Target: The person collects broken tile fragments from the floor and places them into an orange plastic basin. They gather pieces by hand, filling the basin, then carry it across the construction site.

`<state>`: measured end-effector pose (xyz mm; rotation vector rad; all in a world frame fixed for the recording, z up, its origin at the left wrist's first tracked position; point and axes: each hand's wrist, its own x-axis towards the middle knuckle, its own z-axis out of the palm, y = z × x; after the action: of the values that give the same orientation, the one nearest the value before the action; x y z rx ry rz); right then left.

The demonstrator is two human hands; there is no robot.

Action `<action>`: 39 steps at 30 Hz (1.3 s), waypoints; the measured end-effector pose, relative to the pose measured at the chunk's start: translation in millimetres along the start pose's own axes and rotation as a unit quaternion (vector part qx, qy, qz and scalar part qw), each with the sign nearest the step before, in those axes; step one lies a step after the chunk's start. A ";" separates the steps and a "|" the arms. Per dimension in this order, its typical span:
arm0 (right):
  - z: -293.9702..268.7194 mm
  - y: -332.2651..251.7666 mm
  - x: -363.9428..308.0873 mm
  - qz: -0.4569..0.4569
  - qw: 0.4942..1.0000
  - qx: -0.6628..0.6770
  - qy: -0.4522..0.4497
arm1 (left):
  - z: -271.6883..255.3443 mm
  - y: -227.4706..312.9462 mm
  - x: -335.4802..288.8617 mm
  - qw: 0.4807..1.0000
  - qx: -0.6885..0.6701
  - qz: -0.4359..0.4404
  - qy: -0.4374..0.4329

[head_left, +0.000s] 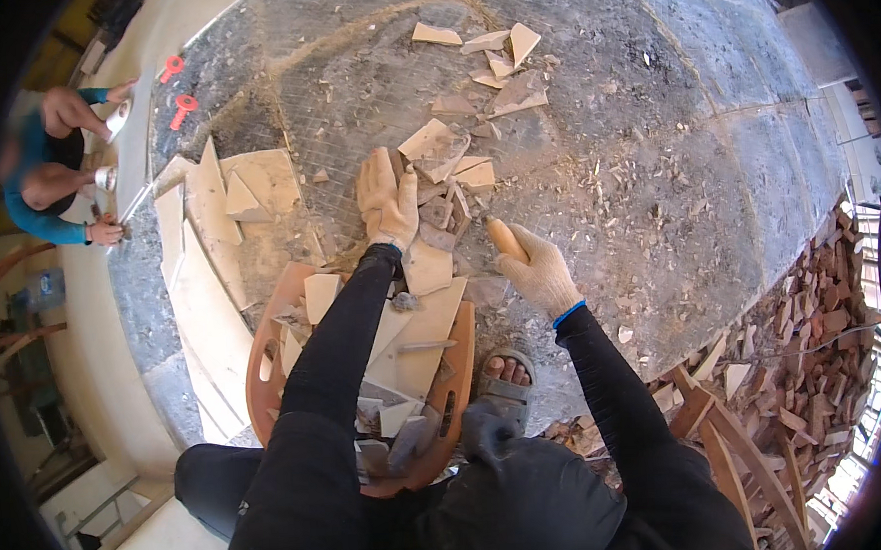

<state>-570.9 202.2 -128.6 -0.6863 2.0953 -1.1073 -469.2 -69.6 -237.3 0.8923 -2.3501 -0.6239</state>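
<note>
My left hand [388, 204], in a beige work glove, is closed beside a pile of broken tiles. A dark edge between thumb and fingers looks like a piece of tile. Next to the thumb lies a pale broken tile [437, 147], with smaller brown shards [438, 213] below it. My right hand [541, 276], gloved too, grips the wooden handle [506, 241] of a tool, its short dark end pointing at the shards. Under my left forearm stands an orange plastic tub [461, 358] filled with tile fragments [419, 340].
Large cream tile pieces [210, 285] lie left of the tub. More shards [516, 90] are farther ahead on the dusty grey floor [642, 168]. Two red tools [184, 110] are at far left, near a crouching person [48, 184]. Rubble [807, 347] and wooden boards [743, 449] fill the right side.
</note>
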 end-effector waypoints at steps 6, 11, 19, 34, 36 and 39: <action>-2.7 -6.0 1.8 0.083 0.992 0.037 -0.084 | -7.3 5.2 7.5 0.988 -0.123 -0.070 0.055; -1.8 -3.0 -13.0 0.101 0.986 0.104 -0.077 | -30.4 6.6 30.6 0.883 -0.380 -0.258 0.096; 3.5 0.7 -33.0 0.109 0.978 0.157 -0.079 | -49.1 6.0 22.8 0.768 -0.549 -0.321 -0.075; 25.8 -62.2 -93.2 0.075 0.984 0.119 -0.109 | -142.4 -13.6 8.8 0.792 -0.436 -0.349 -0.246; 26.5 -68.0 -108.3 0.041 0.982 0.126 -0.135 | -202.4 -18.1 12.0 0.809 -0.356 -0.355 -0.304; 16.2 -66.3 -124.0 -0.010 0.968 0.073 -0.239 | -283.3 -18.5 2.9 0.770 -0.350 -0.381 -0.374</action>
<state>-469.6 247.6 -40.8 -0.8100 1.5855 -0.9788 -284.4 -147.7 -36.4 1.3520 -1.8877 -2.3730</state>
